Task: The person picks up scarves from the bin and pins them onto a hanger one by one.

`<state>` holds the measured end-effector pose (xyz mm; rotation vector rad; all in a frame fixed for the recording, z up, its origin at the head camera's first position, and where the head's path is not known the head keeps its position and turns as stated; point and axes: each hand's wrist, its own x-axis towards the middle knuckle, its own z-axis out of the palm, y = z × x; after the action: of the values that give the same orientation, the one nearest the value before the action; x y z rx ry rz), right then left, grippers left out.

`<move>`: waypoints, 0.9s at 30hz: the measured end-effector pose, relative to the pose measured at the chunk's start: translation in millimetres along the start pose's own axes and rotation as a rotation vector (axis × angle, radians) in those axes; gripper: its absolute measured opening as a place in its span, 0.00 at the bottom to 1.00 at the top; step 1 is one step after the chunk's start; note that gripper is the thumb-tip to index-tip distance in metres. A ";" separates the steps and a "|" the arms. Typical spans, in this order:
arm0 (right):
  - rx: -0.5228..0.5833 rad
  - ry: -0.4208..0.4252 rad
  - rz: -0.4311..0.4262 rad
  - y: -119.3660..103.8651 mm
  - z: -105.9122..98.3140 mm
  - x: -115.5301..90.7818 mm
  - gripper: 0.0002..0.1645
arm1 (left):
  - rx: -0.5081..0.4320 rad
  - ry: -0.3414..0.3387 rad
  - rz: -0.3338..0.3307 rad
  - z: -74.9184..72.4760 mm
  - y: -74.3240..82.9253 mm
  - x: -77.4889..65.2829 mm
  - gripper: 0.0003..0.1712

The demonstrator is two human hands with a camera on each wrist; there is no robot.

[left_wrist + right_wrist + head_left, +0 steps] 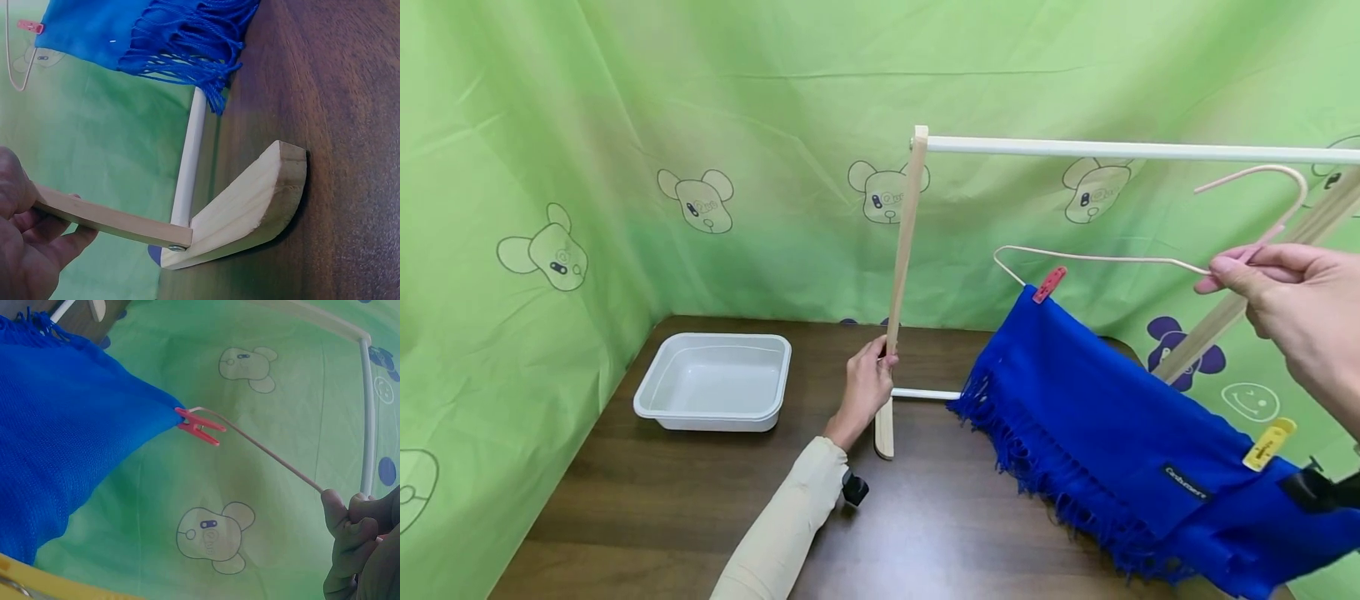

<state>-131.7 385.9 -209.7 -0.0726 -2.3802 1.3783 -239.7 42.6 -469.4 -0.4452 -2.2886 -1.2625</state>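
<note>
My right hand (pixel 1300 300) pinches a pink wire hanger (pixel 1097 257) just under its hook, which points left below the rack's white top bar. From the hanger droops a fringed blue scarf (pixel 1097 417), fastened by a red clothespin (pixel 1049 285) at one end and a yellow clothespin (pixel 1270 444) at the other. The right wrist view shows the red clip (pixel 200 425) biting scarf and wire together. My left hand (pixel 867 379) grips the lower part of the wooden rack's left post (pixel 907 242). Fingers wrap that post (pixel 112 219) above its wooden foot (pixel 244 206) in the left wrist view.
A white plastic basin (pixel 711 375) stands on the brown wooden table (pixel 625 500) at the left. The rack's white top bar (pixel 1112 149) spans to the right, with a lower white bar (pixel 925 394) near the table. A green printed curtain (pixel 775 83) surrounds the table.
</note>
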 end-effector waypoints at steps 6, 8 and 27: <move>0.061 0.005 -0.013 -0.1 -2.8 8.2 0.03 | 0.014 -0.004 -0.001 -0.3 2.3 1.7 0.11; 0.067 0.002 -0.012 0.3 -4.1 10.4 0.03 | 0.020 0.004 0.004 -0.4 2.9 1.7 0.11; 0.165 0.001 -0.069 5.8 -20.9 21.4 0.07 | 0.022 -0.019 -0.017 10.7 9.0 -2.3 0.11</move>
<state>-145.0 411.2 -198.8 0.0529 -2.2368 1.5346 -236.1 56.2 -469.3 -0.4319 -2.3243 -1.2450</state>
